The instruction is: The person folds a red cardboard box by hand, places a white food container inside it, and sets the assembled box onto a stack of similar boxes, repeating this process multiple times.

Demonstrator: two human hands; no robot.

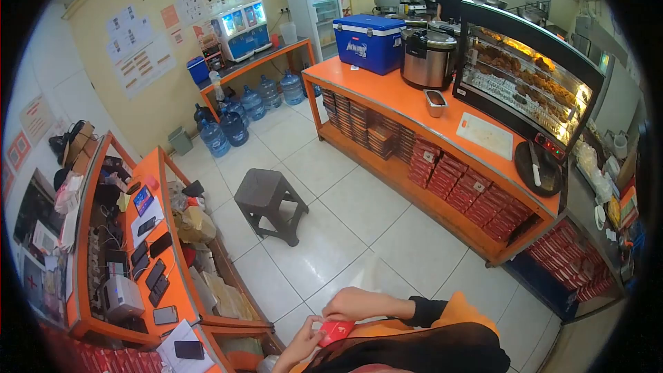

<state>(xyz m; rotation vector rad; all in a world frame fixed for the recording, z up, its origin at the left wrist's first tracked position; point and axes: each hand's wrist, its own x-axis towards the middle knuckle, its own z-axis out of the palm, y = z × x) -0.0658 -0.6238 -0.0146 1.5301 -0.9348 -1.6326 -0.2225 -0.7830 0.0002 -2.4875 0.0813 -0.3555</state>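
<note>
Close to my body, at the bottom of the head view, is a small red packet (336,332) with a pale mark on it. My left hand (304,340) pinches its left edge between thumb and fingers. Curled over the packet's upper edge is my right hand (357,304), its fingers closed against it. What the right fingertips grip is partly hidden. Dark and orange clothing lies just behind both hands.
A dark stool (266,197) stands on the tiled floor ahead. On the left, an orange counter (181,262) bears several phones. At right, a long orange table (414,107) carries a blue cooler (368,45), a large cooker (427,59) and a lit food display (528,76). Another person (450,5) is far back.
</note>
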